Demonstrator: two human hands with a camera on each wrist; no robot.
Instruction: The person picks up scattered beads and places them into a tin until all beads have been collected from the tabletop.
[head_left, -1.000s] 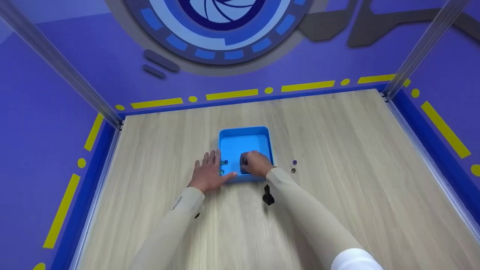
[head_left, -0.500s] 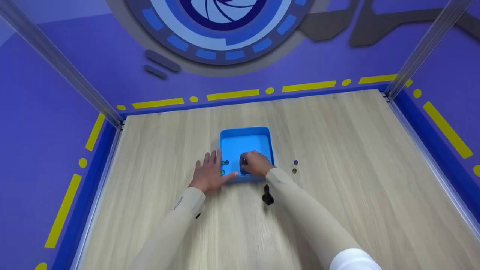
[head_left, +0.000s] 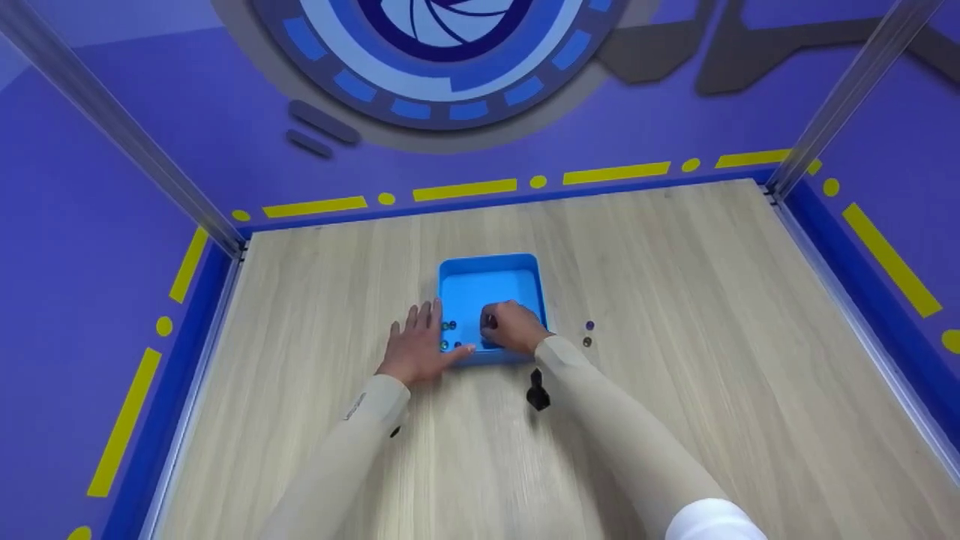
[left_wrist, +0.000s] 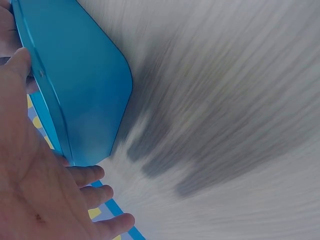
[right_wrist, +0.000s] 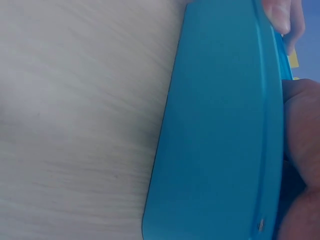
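Observation:
A blue square box point(head_left: 487, 280) sits on the wooden table in the head view. My left hand point(head_left: 417, 348) rests against its left side, fingers spread, thumb reaching over the near rim. In the left wrist view the fingers lie straight along the box wall. My right hand point(head_left: 513, 327) is inside the box at the right, over the near wall, fingers curled down; I cannot tell whether something is between the fingers. Several small marbles lie in the near left corner, among them a green marble point(head_left: 445, 345) and a dark marble point(head_left: 457, 345) by the left thumb.
To the right of the box a purple marble point(head_left: 589, 325) and a brownish marble point(head_left: 587, 342) lie on the table point(head_left: 697, 300). A black device point(head_left: 538, 393) shows under the right wrist. Purple panels point(head_left: 360, 172) stand around the table.
A dark marble now shows in the box beside my left thumb, where none showed before. Both hands and the box keep nearly the same place.

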